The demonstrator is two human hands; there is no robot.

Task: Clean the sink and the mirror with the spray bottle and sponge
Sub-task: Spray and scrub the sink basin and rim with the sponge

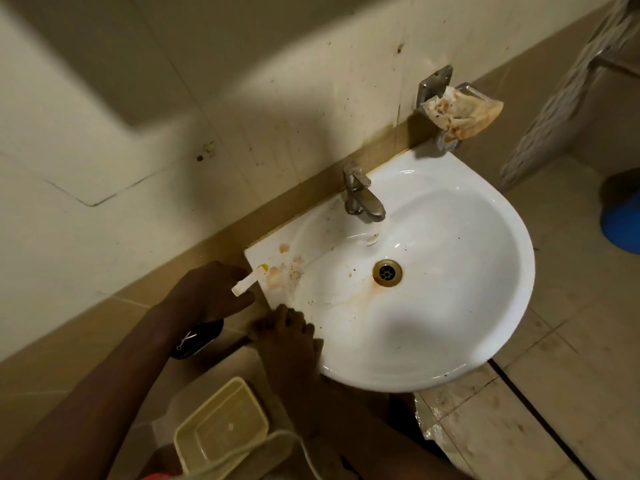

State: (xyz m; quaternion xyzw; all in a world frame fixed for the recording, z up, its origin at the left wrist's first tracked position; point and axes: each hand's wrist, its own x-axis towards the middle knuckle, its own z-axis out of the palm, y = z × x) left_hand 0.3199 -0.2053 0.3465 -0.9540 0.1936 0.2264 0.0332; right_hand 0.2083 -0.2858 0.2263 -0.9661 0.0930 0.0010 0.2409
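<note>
Spray bottle lower left of frame, my left hand fingers wrapped around it, nozzle at the stained sink corner. Right hand on the sink's near rim, fingers curled; can't tell what's under them.

Colours at a wall-mounted glossy white ceramic sink against cream tiled wall.
Orange-brown stains and dark specks mark the rim's left corner; a rusty streak trails from the brass-coloured drain ring. The lever tap is dull silver-grey. The spray bottle is black with a white nozzle. Below sits a pale yellow rectangular plastic tub; a blue round object lies at right.
</note>
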